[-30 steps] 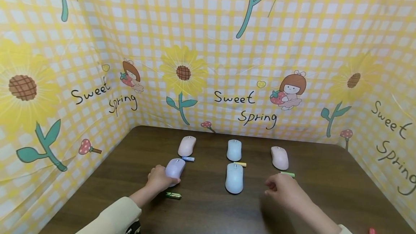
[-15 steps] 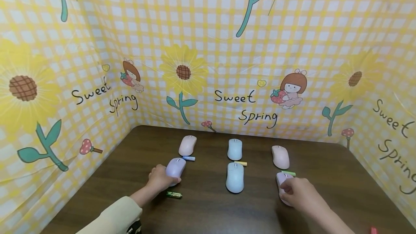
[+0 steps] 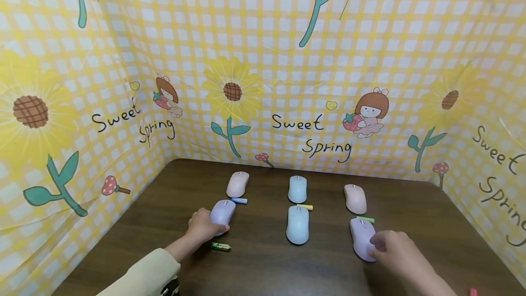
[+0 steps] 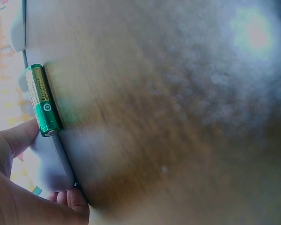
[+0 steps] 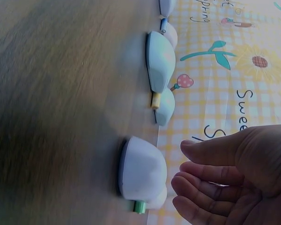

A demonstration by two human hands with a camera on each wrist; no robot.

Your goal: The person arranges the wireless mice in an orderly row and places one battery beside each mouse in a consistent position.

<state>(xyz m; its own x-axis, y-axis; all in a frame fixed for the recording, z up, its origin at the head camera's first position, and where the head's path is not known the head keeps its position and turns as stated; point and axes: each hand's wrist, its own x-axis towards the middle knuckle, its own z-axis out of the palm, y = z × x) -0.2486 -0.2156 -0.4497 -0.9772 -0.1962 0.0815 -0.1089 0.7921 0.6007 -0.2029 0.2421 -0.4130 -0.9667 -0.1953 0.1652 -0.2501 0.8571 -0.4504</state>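
At the left of the table, my left hand (image 3: 201,225) grips a lavender computer mouse (image 3: 223,212) by its sides. Just in front of that mouse lies a green-and-gold battery (image 3: 221,246), which the left wrist view shows close to the thumb. My right hand (image 3: 394,248) is beside a second lavender mouse (image 3: 362,240) at the right. The right wrist view shows this hand (image 5: 225,178) apart from the mouse (image 5: 143,171), its fingers loosely bent around nothing.
Behind stand pink mice (image 3: 237,184) (image 3: 355,198) and a light-blue mouse (image 3: 297,189); another light-blue mouse (image 3: 297,225) sits mid-table. Small blue (image 3: 239,200), yellow (image 3: 305,207) and green cylinders (image 3: 365,219) lie between rows. A red object (image 3: 474,291) shows at the front right. Checked cloth surrounds the table.
A lavender mouse, not visible one second ago, is now uncovered in the front right spot. My right hand has let go of it and moved right. The left hand stays put.
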